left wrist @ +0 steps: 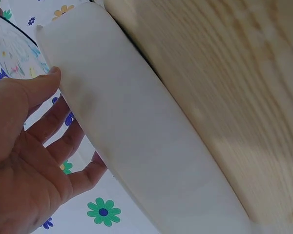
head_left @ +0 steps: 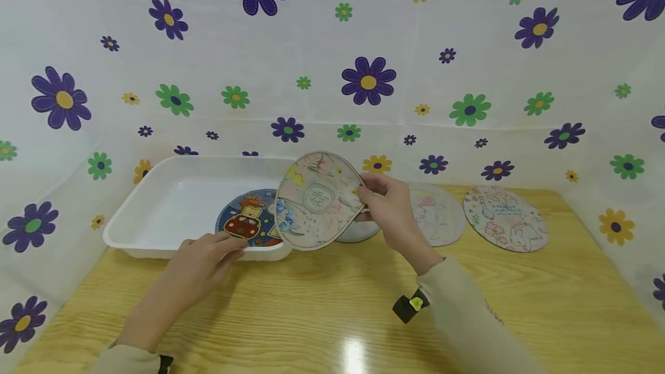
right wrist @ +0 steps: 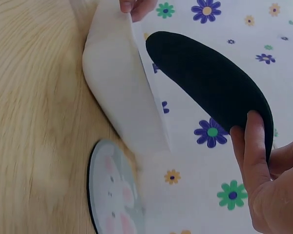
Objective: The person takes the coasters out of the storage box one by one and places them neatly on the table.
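Right hand (head_left: 387, 206) has the floral mat (head_left: 309, 186) pinched by just its right edge, raised at the tray's (head_left: 171, 206) right end, so my worry is it twists loose with the far side unsupported. Left hand (head_left: 208, 258) grips the tray's front rim, and the mat could snag that rim or shove the blue mat (head_left: 244, 225) if it dips; the roomier side is left of the blue one.

White cloth (head_left: 312, 39) printed with purple, green and yellow flowers rises behind and beside a wood-grained table (head_left: 291, 316)
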The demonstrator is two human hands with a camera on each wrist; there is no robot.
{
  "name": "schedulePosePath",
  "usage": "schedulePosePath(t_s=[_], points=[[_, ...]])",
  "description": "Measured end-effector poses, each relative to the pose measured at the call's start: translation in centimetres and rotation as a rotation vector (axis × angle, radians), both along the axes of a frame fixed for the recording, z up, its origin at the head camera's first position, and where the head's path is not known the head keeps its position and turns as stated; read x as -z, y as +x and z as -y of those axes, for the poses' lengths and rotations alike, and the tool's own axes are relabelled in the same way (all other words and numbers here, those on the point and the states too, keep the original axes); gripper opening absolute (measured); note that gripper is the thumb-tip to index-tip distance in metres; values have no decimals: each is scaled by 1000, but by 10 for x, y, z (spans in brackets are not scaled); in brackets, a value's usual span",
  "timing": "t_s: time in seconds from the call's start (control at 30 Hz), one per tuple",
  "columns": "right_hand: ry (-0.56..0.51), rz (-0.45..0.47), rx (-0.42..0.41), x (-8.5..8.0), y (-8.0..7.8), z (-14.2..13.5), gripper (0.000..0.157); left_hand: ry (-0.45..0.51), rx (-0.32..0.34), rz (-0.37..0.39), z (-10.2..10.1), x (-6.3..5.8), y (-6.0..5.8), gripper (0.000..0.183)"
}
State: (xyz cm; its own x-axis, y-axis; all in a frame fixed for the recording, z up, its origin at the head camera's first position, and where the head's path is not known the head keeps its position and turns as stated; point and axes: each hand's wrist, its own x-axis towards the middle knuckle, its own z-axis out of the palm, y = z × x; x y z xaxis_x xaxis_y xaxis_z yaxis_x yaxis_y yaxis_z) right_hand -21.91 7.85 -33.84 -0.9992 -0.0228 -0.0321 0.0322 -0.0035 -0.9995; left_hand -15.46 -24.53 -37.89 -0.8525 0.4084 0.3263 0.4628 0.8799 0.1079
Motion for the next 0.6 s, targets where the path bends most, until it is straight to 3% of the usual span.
schedulePosePath(t_s=[0.2,0.6], points=[[54,33,30,5,11,-35,26,-1,-8,35,0,-1,2,18],[158,67,66,17,35,-86,33,-1,-8,23,2,-2,1,19]])
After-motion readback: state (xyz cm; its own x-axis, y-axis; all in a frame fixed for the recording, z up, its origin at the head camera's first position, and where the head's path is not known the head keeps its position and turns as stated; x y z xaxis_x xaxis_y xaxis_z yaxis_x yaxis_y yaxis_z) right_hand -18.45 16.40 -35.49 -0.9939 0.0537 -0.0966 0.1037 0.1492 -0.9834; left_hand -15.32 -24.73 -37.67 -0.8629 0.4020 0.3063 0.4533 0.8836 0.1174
